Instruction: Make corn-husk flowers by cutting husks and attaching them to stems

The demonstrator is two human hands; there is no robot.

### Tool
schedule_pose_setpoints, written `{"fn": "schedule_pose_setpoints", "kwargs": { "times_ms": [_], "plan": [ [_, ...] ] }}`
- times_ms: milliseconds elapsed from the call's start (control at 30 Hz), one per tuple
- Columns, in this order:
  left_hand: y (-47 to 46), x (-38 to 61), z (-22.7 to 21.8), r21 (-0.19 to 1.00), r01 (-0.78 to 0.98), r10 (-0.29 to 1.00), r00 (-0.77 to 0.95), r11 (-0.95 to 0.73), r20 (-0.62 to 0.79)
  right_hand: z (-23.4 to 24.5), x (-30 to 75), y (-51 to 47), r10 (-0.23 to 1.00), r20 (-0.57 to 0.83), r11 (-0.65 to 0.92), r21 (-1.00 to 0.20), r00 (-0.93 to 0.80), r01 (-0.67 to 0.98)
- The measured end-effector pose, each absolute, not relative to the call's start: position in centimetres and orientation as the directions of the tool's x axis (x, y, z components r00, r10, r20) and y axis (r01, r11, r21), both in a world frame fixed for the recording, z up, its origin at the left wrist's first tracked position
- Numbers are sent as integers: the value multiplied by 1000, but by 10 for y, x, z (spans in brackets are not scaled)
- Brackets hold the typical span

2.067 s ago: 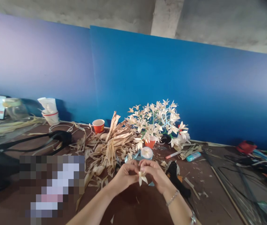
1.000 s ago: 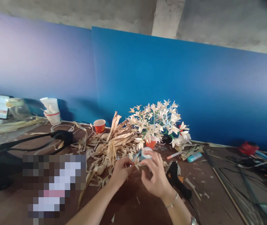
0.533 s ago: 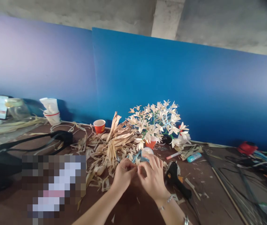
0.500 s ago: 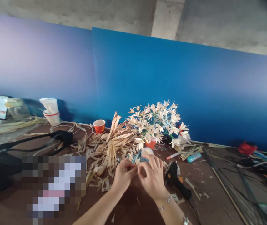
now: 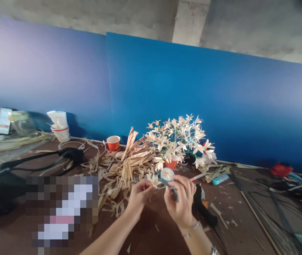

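My left hand [image 5: 138,196] pinches a small cream husk flower [image 5: 153,180] by its base, fingers closed. My right hand [image 5: 180,200] grips a pale blue roll of tape [image 5: 167,174], lifted above the brown table [image 5: 151,230], with a blue strip running down across its fingers towards the flower. Both hands are raised just in front of a pile of dried corn husks [image 5: 124,163]. Behind them stands a bouquet of cream husk flowers [image 5: 179,138] in an orange cup [image 5: 171,162].
A black glue gun [image 5: 202,207] lies right of my right hand. A red paper cup [image 5: 113,143], stacked white cups [image 5: 58,125] and a glass jar [image 5: 21,122] stand by the blue wall. Cables and thin rods [image 5: 262,209] lie to the right; a black strap [image 5: 39,159] lies left.
My right hand has picked the tape roll up off the table and lifted it. My left hand has raised the small flower a little and both hands have drawn slightly apart.
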State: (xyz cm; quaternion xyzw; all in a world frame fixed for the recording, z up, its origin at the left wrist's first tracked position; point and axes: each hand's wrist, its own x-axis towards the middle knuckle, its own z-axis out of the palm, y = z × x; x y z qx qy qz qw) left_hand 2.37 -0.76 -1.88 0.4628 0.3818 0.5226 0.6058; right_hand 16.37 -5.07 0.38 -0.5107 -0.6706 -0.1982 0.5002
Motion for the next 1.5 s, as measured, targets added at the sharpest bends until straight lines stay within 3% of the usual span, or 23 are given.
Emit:
{"fn": "schedule_pose_setpoints", "kwargs": {
  "times_ms": [267, 467, 667, 800, 1033, 1200, 1333, 1500],
  "plan": [
    [-3, 15, -7, 920, -361, 960, 168, -151, 224, 3, 153, -45, 739, 668, 490, -440, -90, 753],
    [-6, 15, -5, 935, -293, 938, 219, -199, 268, -3, 146, -41, 795, 606, 457, -575, -22, 678],
    [1, 14, -12, 924, -216, 922, 159, -317, 353, 5, 150, -45, 831, 551, 481, -779, 74, 401],
    [4, 14, -16, 917, -162, 905, 172, -365, 390, 8, 148, -47, 830, 549, 495, -805, 95, 326],
    [3, 14, -20, 940, -24, 925, 167, -341, 340, 9, 147, -46, 840, 530, 482, -827, 118, 288],
    [7, 10, -15, 958, -196, 965, 113, -212, 236, 1, 153, -37, 908, 380, 316, -898, 178, 307],
    [17, 1, -10, 911, -398, 992, 20, -106, 124, -12, 154, -25, 941, 327, 232, -813, 90, 534],
    [25, -8, -4, 851, -512, 993, -89, -116, 82, -10, 130, -23, 911, 329, 396, -537, -247, 745]
  ]
}}
